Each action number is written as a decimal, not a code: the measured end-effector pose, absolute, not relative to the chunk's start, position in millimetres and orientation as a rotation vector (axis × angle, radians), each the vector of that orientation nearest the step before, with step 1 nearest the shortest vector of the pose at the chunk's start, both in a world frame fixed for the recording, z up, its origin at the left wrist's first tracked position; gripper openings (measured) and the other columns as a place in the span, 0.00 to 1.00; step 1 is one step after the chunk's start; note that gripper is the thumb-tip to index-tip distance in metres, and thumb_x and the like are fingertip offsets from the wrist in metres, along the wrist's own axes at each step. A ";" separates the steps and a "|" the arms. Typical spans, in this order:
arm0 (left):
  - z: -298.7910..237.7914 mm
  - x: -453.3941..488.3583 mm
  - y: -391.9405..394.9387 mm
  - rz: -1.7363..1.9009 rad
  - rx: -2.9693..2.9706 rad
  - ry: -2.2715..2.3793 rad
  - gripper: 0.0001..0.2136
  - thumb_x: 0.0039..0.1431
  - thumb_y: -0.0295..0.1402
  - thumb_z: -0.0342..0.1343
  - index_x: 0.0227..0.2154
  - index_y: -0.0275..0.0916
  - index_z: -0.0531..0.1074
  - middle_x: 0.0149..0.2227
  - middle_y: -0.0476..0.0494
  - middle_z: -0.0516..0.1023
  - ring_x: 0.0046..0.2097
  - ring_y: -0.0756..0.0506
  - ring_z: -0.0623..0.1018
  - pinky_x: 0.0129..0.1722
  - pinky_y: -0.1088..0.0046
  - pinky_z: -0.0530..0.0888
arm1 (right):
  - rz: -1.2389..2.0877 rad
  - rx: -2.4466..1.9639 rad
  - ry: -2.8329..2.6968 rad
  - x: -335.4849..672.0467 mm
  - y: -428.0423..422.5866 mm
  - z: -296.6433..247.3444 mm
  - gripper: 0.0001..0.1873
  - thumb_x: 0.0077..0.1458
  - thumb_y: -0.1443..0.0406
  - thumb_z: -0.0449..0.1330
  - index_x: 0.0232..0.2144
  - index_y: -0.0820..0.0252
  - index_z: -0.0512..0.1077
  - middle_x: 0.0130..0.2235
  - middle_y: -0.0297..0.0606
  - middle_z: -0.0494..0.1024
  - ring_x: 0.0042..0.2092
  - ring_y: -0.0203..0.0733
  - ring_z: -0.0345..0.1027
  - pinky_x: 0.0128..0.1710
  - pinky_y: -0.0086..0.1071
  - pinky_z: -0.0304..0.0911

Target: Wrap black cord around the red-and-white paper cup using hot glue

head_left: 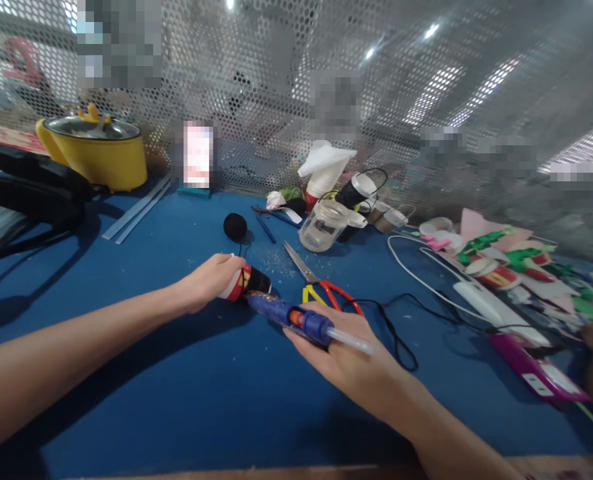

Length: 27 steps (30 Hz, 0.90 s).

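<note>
My left hand [210, 283] is wrapped round a small red paper cup [235, 285] with a black end, tipped on its side above the blue table. In my right hand [349, 343] is a blue glue gun [281, 310], a clear glue stick jutting from its back. The gun's nozzle end is at the cup's black part; whether they touch I cannot tell. A round black ball [235, 227] lies just beyond the left hand, with a dark cord running between it and the cup. Scissors [321, 280] with red and yellow handles lie open behind the right hand.
A clear plastic cup [321, 230] and a black thread spool [353, 193] stand toward the back. A yellow pot [103, 157] is at the back left. On the right are a white power strip [496, 310], a purple box [536, 373] and scraps. A perforated metal screen [256, 100] closes the back.
</note>
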<state>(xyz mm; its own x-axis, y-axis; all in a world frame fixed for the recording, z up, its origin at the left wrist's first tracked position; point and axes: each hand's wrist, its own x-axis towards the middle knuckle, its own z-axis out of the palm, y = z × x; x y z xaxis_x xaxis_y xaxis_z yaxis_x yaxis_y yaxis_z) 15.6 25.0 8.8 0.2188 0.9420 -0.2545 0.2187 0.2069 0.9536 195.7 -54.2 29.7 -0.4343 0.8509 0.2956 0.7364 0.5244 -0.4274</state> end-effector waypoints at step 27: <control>14.1 14.4 20.4 0.674 1.565 1.301 0.14 0.48 0.39 0.40 0.19 0.35 0.63 0.19 0.51 0.61 0.21 0.52 0.61 0.20 0.76 0.57 | 0.253 -1.407 -2.155 200.7 -43.8 35.1 0.07 0.47 0.65 0.51 0.26 0.60 0.69 0.23 0.37 0.72 0.25 0.38 0.67 0.24 0.28 0.62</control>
<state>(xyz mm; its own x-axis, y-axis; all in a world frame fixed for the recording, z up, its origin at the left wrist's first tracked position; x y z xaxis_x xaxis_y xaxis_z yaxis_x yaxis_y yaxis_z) 14.4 20.4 14.1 0.2798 0.9472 -0.1565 0.4189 0.0262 0.9077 200.7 -43.8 35.1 -0.3020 0.8901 0.3413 0.7868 0.4349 -0.4379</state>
